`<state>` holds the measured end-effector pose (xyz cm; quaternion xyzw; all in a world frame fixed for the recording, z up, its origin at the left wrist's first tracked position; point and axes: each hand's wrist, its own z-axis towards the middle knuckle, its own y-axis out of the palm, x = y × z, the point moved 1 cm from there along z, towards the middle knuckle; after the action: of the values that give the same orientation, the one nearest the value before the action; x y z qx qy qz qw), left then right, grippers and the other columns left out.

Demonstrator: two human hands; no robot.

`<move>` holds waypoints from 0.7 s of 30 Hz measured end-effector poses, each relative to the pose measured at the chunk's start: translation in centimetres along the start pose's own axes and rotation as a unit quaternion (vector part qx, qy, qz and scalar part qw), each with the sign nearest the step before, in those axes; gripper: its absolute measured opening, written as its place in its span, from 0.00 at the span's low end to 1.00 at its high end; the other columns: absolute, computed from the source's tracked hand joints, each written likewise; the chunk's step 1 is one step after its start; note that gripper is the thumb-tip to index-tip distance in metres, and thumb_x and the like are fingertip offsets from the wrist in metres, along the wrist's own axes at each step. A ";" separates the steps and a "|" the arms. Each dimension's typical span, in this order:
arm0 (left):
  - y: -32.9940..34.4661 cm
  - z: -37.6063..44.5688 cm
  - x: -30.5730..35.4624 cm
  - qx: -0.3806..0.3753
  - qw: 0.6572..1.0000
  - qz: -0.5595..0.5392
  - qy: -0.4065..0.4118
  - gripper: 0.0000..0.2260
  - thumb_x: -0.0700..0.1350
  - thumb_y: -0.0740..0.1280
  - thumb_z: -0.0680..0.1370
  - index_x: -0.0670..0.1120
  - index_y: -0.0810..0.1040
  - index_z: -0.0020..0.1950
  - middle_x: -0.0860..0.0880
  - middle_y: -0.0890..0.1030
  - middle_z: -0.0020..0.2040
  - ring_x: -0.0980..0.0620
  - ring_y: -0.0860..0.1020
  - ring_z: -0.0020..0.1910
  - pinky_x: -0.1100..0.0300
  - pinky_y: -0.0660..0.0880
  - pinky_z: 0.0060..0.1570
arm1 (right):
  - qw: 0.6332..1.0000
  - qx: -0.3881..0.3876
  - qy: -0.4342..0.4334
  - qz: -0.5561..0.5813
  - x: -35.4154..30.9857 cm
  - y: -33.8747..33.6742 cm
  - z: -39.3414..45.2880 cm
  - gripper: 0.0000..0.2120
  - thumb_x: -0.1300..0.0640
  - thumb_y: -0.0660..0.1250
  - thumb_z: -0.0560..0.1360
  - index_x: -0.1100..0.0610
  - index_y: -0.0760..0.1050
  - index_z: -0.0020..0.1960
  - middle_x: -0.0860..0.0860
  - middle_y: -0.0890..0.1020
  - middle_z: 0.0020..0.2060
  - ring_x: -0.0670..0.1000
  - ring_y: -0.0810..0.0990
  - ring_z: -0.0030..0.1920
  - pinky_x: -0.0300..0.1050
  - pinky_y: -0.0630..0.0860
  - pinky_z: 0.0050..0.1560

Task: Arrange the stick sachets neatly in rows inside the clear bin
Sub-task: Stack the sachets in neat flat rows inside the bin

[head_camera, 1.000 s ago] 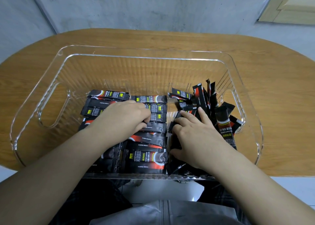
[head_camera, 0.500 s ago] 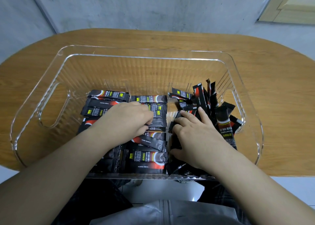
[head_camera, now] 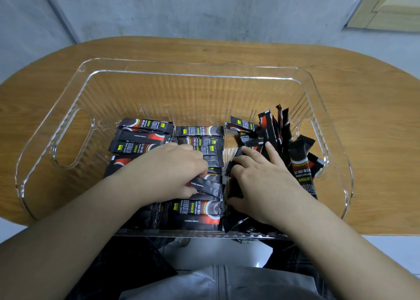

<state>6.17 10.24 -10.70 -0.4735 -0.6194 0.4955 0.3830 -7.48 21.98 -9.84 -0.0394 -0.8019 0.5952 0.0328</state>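
So we are somewhere in the middle of the work. Nearest to us, against the near wall of the clear bin (head_camera: 204, 72), our left hand (head_camera: 172, 170) curls its fingers round one tilted sachet (head_camera: 209, 187) in the middle row (head_camera: 200, 149), which lies flat but is not yet even around this place. Our right hand (head_camera: 261, 179) rests with nearly straight fingers on the loose sachets (head_camera: 270, 131) at the right side of the bin, and its thumb touches a dark packet; we cannot tell if it really grips one. Farther in, the left row (head_camera: 141, 136) and the far part of the middle row look tidy. The pile toward the right handle of the bin stands up and leans in all directions, so we judge this third row is what is left
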 end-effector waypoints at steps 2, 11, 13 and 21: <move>0.0 0.0 0.2 0.007 1.000 0.008 0.001 0.12 0.56 0.62 0.76 0.54 0.72 0.57 0.57 0.73 0.53 0.55 0.69 0.56 0.60 0.64 0.55 | 1.000 0.000 -0.001 -0.001 0.0 0.0 0.0 0.30 0.41 0.58 0.76 0.55 0.62 0.73 0.50 0.59 0.74 0.50 0.47 0.77 0.59 0.35 0.72; -0.1 0.0 -0.2 0.062 0.998 0.011 -0.009 0.10 0.52 0.72 0.67 0.49 0.75 0.42 0.52 0.74 0.41 0.50 0.76 0.40 0.57 0.71 0.36 | 1.000 -0.002 -0.001 0.000 0.0 0.0 -0.1 0.28 0.42 0.57 0.77 0.56 0.62 0.72 0.50 0.60 0.74 0.50 0.47 0.77 0.59 0.35 0.72; -0.3 0.0 -0.2 0.065 0.998 0.005 -0.009 0.07 0.51 0.70 0.70 0.50 0.76 0.44 0.52 0.74 0.44 0.50 0.75 0.43 0.55 0.72 0.40 | 1.000 -0.002 -0.001 0.001 0.0 0.0 -0.1 0.28 0.42 0.57 0.77 0.56 0.62 0.72 0.50 0.60 0.74 0.50 0.47 0.77 0.59 0.35 0.72; -0.4 1.1 -0.6 -0.002 0.999 -0.046 -0.027 0.17 0.58 0.63 0.76 0.56 0.71 0.63 0.57 0.70 0.57 0.56 0.66 0.60 0.61 0.64 0.58 | 1.000 -0.005 -0.001 -0.003 0.0 -0.1 -0.1 0.29 0.42 0.57 0.77 0.56 0.62 0.73 0.50 0.60 0.74 0.50 0.47 0.77 0.59 0.34 0.72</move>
<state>5.24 9.35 -10.52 -0.4320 -0.6516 0.4888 0.3870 -7.47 22.01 -9.76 -0.0370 -0.8051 0.5911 0.0337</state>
